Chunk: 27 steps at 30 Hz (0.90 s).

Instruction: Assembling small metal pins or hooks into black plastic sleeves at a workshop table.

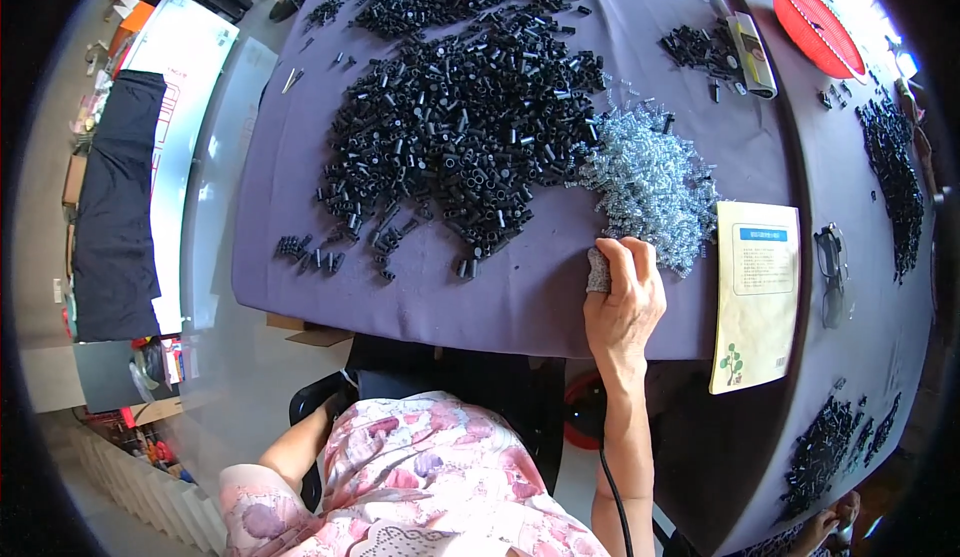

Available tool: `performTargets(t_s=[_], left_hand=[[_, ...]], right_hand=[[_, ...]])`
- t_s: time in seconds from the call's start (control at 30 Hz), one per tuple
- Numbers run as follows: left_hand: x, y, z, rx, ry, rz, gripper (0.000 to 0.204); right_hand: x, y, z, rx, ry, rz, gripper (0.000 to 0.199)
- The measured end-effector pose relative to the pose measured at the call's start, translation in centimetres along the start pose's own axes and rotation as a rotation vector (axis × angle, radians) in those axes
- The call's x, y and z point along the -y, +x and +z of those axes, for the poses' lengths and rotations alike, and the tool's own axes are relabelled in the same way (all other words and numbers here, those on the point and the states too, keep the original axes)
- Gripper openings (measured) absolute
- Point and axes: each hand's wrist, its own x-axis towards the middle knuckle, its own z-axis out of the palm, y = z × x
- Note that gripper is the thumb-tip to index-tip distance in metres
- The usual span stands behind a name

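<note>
My right hand [628,297] rests at the near edge of a heap of small clear-silver coil springs [650,182]. Its fingers are curled down and closed, and a grey wrap [598,271] covers the thumb. Whatever lies under the fingertips is hidden. To the left of the springs spreads a large heap of short black tubular parts [460,127], with a few loose ones [310,254] near the front left of the table. My left arm [300,447] hangs beside the chair's armrest; the hand on it is mostly hidden, and its fingers do not show.
A purple cloth covers the table [520,307]. A cream booklet [757,297] overhangs its front edge, near eyeglasses [831,272]. Farther off stand a red basket [817,25] and a yellow-white packet [750,54]. More black parts [820,452] lie right, beside another person's hand [835,522].
</note>
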Motion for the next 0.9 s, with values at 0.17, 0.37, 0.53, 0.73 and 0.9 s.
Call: performTargets(t_s=[0.17,0.37,0.53,0.73,0.9], left_hand=[[0.1,0.6,1.0,0.04,-0.038,-0.005,0.021],[0.1,1.3,1.7,0.084,-0.077,-0.008,0.021],[-0.1,2.0,2.5,0.135,-0.107,-0.006,0.021],[-0.7,3.6,2.3,0.189,-0.135,0.014,0.021],[-2.2,6.1,2.0,0.245,-0.143,0.054,0.021]], right_hand=[[0.0,-0.2,0.1,0.009,0.0,0.011,0.05],[0.2,-0.2,0.1,0.02,-0.013,0.008,0.048],[-0.3,-0.3,0.3,-0.107,0.079,0.015,0.044],[0.2,-0.3,0.6,-0.209,0.07,0.082,0.045],[0.4,-0.2,0.5,-0.089,-0.058,0.05,0.04]])
